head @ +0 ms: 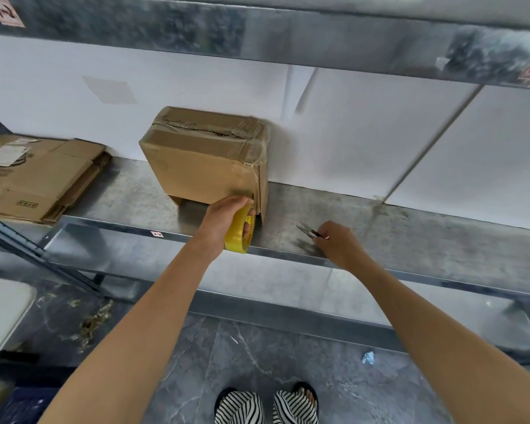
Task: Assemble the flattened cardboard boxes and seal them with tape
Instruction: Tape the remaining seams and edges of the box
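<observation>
Tape roll (240, 237) gripped in left hand (223, 219), at box (202, 166) lower-right corner on shelf (410, 231). Right hand (340, 243) pinches snips (307, 229) just right of it, blades pointing toward tape.

Head-worn camera looks forward and down, apparently close over a metal shelf (410, 231).

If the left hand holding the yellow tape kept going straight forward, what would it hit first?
The cardboard box: the left hand, gripping the tape roll, points at its lower near corner and looks nearly against it, though depth is unclear.
</observation>
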